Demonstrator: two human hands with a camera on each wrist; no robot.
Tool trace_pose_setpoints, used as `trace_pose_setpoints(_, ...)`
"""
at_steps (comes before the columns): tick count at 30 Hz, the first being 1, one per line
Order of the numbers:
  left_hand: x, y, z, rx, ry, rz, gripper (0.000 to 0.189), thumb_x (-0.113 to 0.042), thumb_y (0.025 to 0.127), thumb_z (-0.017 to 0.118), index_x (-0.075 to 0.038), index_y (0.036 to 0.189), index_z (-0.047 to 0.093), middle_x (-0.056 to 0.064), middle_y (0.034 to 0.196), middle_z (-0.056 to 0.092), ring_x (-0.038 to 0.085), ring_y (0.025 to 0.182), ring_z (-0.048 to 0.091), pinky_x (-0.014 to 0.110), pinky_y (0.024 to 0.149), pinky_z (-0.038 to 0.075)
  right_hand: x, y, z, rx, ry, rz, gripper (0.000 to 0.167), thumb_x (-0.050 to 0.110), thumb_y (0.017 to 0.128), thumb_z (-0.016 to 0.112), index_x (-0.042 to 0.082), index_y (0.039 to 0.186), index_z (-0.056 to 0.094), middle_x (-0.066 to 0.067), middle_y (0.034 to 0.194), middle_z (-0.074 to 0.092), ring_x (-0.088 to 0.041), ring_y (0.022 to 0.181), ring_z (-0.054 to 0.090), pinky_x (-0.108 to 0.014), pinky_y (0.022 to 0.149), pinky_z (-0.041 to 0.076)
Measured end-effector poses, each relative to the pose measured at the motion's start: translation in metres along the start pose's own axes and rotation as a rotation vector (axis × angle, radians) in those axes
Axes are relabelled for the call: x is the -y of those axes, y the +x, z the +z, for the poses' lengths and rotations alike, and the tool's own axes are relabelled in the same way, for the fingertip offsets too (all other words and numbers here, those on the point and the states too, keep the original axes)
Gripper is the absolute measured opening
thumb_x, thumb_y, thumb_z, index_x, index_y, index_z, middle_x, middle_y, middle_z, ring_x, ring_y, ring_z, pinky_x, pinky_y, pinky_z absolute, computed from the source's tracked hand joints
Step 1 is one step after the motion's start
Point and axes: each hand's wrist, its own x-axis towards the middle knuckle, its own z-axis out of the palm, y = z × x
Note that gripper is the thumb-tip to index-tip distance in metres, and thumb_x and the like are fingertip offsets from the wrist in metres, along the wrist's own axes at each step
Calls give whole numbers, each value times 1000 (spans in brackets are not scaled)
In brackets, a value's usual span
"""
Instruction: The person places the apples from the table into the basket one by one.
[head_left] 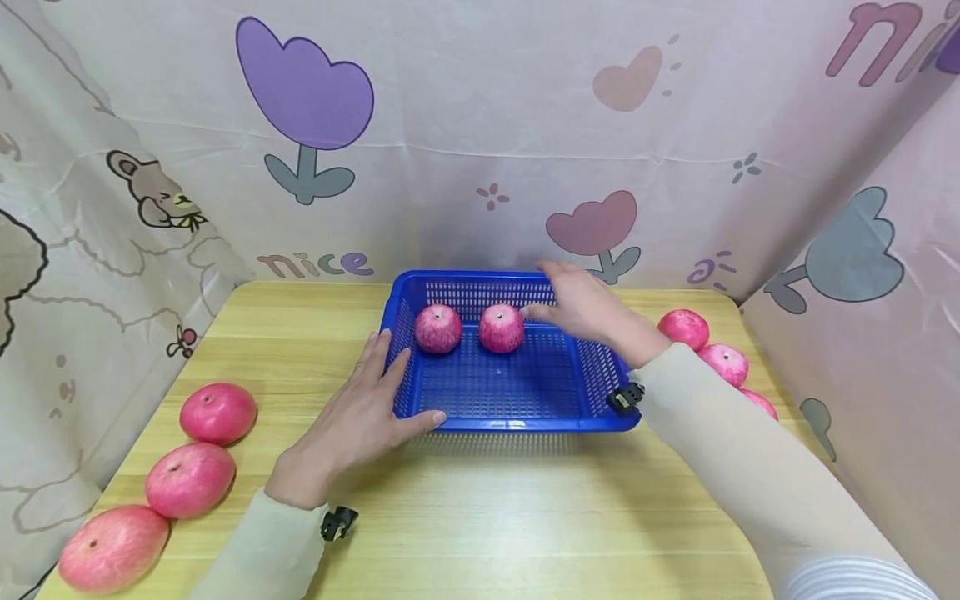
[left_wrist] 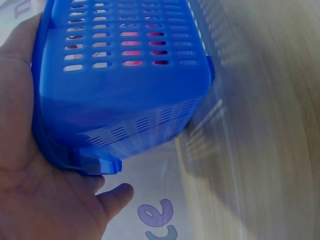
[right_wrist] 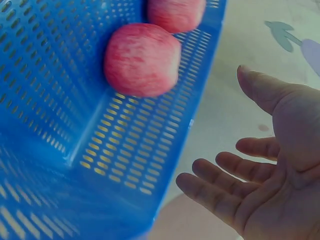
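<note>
A blue plastic basket [head_left: 495, 387] with slotted walls stands on the wooden table. Inside it, along the back wall, are two red-pink apples, a left apple [head_left: 438, 329] and a right apple [head_left: 501, 328]. My left hand [head_left: 356, 421] rests against the basket's left rim with fingers straight and thumb by the front corner; the left wrist view shows the palm at the rim [left_wrist: 42, 110]. Over the back right of the basket, my right hand [head_left: 588, 308] is empty, fingers extended and spread. In the right wrist view it hangs apart from the wall, near the right apple [right_wrist: 142, 60].
Left of the basket, three apples lie in a slanting row, the middle apple [head_left: 191, 480] among them. Three more, including a far apple [head_left: 683, 329], line the right side, partly behind the right sleeve [head_left: 720, 433]. A printed curtain [head_left: 465, 100] hangs behind the table [head_left: 480, 517].
</note>
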Motion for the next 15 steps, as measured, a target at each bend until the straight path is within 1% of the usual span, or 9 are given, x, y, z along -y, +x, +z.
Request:
trace_pose_setpoints(4,-1,0,0,-2,2,-1,127,-97,81,45,-10,170,20,12,178,-12,35,165,-8,68,124,23,-7,-13,-7,-38,33,0,85,49,97,74,1,159,41,-21,160,49,-42,149,45,-60,122,37)
trace_pose_setpoints(8,-1,0,0,-2,4,-3,125,-95,82,47,-10,169,20,12,178,-13,36,165,-8,68,124,23,-14,-27,-11,-63,56,21,84,47,98,73,1,160,40,-23,160,47,-43,149,43,-62,122,36)
trace_pose_setpoints(11,-1,0,0,-2,5,-4,125,-95,83,48,-9,169,20,12,178,-13,37,165,-7,69,124,23,-17,-38,-13,-83,71,51,82,48,99,71,2,160,40,-24,159,47,-45,147,45,-65,118,39)
trace_pose_setpoints(15,-1,0,0,2,1,-9,126,-96,82,47,-10,170,20,12,178,-14,36,165,-8,68,124,23,-21,-53,-16,-133,90,96,79,48,101,69,4,160,41,-24,156,50,-45,139,53,-67,112,45)
